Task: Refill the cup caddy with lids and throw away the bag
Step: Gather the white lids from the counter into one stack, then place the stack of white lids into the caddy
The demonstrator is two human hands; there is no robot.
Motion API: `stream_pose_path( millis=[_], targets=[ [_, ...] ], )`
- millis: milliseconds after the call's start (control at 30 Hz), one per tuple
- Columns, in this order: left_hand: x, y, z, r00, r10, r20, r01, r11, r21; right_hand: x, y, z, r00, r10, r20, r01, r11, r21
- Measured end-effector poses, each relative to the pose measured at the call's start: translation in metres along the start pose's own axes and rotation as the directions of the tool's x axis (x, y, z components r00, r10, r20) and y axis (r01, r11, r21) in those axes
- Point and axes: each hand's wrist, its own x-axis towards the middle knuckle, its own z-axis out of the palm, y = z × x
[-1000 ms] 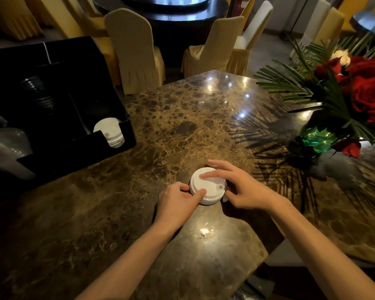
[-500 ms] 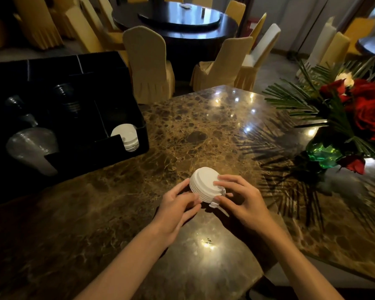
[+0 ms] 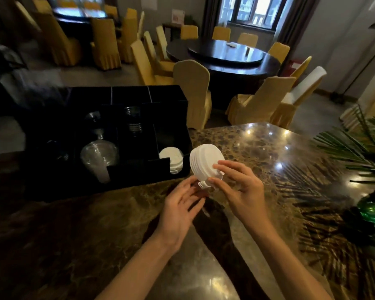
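White lid stack (image 3: 205, 164) between both hands (image 3: 214, 191).

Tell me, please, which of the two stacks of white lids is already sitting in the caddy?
The smaller stack of white lids, in the black caddy's front right compartment. The other stack is tilted above the marble table, held by the right hand.

A restaurant banquet hall. At upper centre of the frame stands a large round dark dining table (image 3: 225, 59) with a raised turntable (image 3: 225, 53), ringed by chairs in yellow fabric covers (image 3: 192, 92). A second such table (image 3: 78, 16) sits upper left. In the foreground, a polished marble counter (image 3: 258, 148) carries a black cup caddy (image 3: 108, 137).
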Motion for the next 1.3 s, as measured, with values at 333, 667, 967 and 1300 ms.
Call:
stream_pose_path(
  millis=[333, 667, 967, 1300],
  targets=[
    [0.041, 0.021, -0.001, 0.999, -0.041, 0.028, 0.05, 0.773, -0.632, 0.111, -0.018, 0.039, 0.951, -0.166, 0.259, 0.201, 0.973, -0.115],
    [0.058, 0.008, -0.001, 0.996, -0.09, 0.007, 0.059, 0.59, -0.806, 0.134, -0.006, 0.069, 0.882, -0.12, 0.455, 0.3, 0.888, -0.348],
    [0.064, -0.008, -0.011, 0.969, -0.193, -0.157, -0.024, 0.553, -0.833, 0.127, 0.01, 0.097, 0.862, -0.026, 0.506, 0.319, 0.804, -0.502],
    [0.062, -0.006, -0.018, 0.944, -0.269, -0.191, -0.009, 0.559, -0.829, 0.12, 0.013, 0.108, 0.853, -0.008, 0.522, 0.346, 0.758, -0.553]
  ],
)
